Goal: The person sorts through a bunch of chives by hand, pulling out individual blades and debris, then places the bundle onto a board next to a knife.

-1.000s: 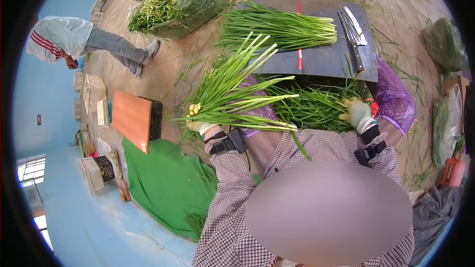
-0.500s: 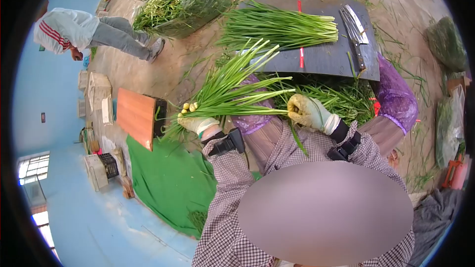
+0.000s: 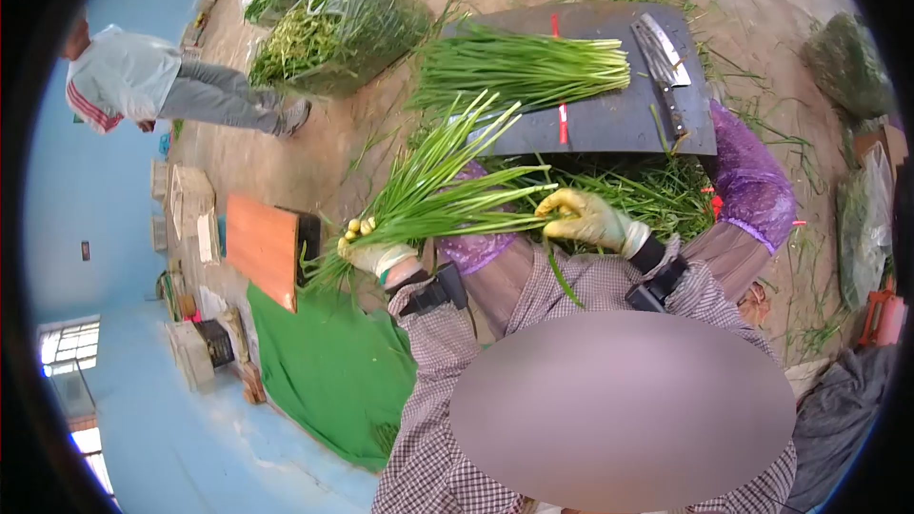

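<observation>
Green, long-leaved chive bunch [image 3: 447, 186] (look like garlic chives, but the res. is too low to be sure) is held up over the person's lap, stalk ends at lower left, leaf tips fanning up and to the right towards the dark board. The left hand [image 3: 374, 249], in a pale yellowish glove, is closed tight round the stalk end of the bunch. The right hand [image 3: 583, 219], same kind of glove, has its fingers curled and pinching a few leaves approx. halfway along the bunch, on its lower edge. Both wrists wear black straps over checked sleeves.

Beyond the hands lies a dark cutting surface [image 3: 619, 119] on the floor. On it are a trimmed bundle of the same greens [image 3: 519, 67], laid flat with cut ends to the right, a red mark [image 3: 562, 122] just beside the bundle, and knives [image 3: 662, 62] near the right edge, well apart from both hands. Loose greens [image 3: 657, 192] are piled between the knees, just under the right hand. Purple plastic [image 3: 754, 181] covers the right knee. A clear bag of greens [image 3: 333, 24] sits top left, and an orange board [image 3: 259, 247] and green cloth [image 3: 328, 366] lie at left. Another person [image 3: 143, 86] stands bent over at far left, well apart.
</observation>
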Available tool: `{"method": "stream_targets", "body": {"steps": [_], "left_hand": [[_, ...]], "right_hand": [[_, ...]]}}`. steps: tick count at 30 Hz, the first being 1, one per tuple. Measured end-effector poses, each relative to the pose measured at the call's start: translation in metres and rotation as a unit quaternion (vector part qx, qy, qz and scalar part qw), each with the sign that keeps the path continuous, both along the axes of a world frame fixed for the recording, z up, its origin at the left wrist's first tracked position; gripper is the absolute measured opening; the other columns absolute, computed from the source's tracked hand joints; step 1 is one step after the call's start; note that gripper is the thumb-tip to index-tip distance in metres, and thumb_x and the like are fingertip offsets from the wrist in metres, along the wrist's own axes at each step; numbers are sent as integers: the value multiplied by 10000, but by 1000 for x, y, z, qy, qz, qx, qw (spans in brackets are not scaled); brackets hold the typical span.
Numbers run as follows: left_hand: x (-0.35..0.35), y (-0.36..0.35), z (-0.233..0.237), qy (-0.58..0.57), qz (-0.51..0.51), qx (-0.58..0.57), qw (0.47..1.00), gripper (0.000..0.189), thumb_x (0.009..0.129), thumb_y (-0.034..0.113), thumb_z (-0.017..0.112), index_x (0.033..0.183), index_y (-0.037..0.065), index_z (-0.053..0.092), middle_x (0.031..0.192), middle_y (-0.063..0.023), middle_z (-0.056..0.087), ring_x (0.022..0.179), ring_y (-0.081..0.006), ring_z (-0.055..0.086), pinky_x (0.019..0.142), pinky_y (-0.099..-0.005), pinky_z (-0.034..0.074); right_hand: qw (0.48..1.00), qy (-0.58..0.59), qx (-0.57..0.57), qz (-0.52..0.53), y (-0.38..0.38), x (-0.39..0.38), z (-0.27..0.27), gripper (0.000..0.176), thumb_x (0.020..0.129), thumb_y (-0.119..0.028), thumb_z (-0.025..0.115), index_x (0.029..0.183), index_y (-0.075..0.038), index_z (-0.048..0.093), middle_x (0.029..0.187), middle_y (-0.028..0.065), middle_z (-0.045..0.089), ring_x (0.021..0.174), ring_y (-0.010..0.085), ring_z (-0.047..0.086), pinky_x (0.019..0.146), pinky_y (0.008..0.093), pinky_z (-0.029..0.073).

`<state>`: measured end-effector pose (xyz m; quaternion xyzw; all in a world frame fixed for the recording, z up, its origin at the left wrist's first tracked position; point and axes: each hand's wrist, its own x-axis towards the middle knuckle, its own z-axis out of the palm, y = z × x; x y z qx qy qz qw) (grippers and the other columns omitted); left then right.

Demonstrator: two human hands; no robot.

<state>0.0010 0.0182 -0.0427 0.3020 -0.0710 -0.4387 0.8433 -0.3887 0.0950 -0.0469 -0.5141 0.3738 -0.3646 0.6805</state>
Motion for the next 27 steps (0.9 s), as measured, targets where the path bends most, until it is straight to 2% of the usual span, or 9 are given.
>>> {"method": "stream_targets", "body": {"steps": [3, 6, 10, 13, 17, 19, 21, 23, 27], "left_hand": [[20, -2, -18, 8, -58, 0, 998, 231, 864, 343, 590, 679, 205, 610, 727, -3, 663, 570, -161, 563, 627, -342, 510], [-21, 5, 19, 17, -47, 18, 999, 224, 861, 339, 597, 683, 204, 613, 735, -1, 669, 564, -148, 569, 609, -333, 519], [0, 0, -2, -20, 7, 2, 1000, 214, 872, 314, 603, 699, 187, 602, 769, -26, 670, 589, -162, 544, 595, -326, 481], [-15, -1, 12, 23, -2, 7, 1000, 226, 852, 306, 578, 683, 155, 577, 690, -12, 614, 592, -185, 564, 583, -345, 459], [-6, 0, 5, 10, 1, 14, 1000, 253, 914, 325, 550, 712, 178, 592, 758, -16, 646, 588, -170, 533, 572, -339, 461], [3, 2, 8, 22, -13, -18, 1000, 258, 914, 331, 549, 711, 177, 591, 754, -14, 641, 595, -172, 542, 576, -342, 469], [10, 5, 5, 36, -45, -30, 998, 275, 925, 355, 544, 713, 182, 573, 768, -8, 642, 602, -174, 554, 581, -344, 479], [17, 3, -2, 19, -22, -11, 1000, 282, 928, 368, 542, 716, 184, 570, 773, -4, 642, 602, -173, 557, 581, -344, 481], [10, 1, -2, 16, 35, 34, 999, 283, 926, 380, 545, 720, 186, 572, 766, -6, 633, 591, -185, 544, 570, -354, 473]], "right_hand": [[959, 233, -158, -28, 3, 8, 10, 354, 893, -342, 724, 1104, -64, 667, 926, 118, 719, 856, 237, 705, 761, 334, 537], [933, 284, -215, -44, 0, 16, -2, 237, 874, -319, 671, 920, -86, 681, 883, 118, 699, 806, 323, 680, 721, 400, 535], [884, 361, -295, 30, -13, 18, 5, 132, 817, -221, 642, 771, -107, 595, 762, 115, 631, 709, 293, 647, 639, 421, 493], [742, 525, -418, -9, -6, 33, -5, 88, 785, -212, 657, 752, -136, 627, 730, 63, 651, 658, 286, 661, 613, 412, 484], [668, 669, -321, 69, -11, 24, -6, 104, 797, -199, 661, 840, -114, 703, 778, 95, 707, 715, 280, 706, 651, 416, 510], [744, 598, -295, 40, -13, -11, -35, 103, 812, -194, 655, 845, -120, 719, 785, 93, 719, 760, 271, 721, 669, 407, 527], [740, 614, -275, 9, -4, -39, -58, 110, 811, -185, 653, 851, -120, 733, 827, 96, 736, 789, 278, 729, 700, 418, 550], [738, 642, -156, 139, 4, -60, -63, 264, 882, -289, 640, 983, -72, 750, 942, 126, 738, 899, 300, 721, 814, 438, 562], [916, 385, -108, 46, 9, -38, -40, 579, 880, -581, 661, 1100, -49, 720, 1118, 153, 713, 1042, 317, 680, 878, 408, 543]]}}
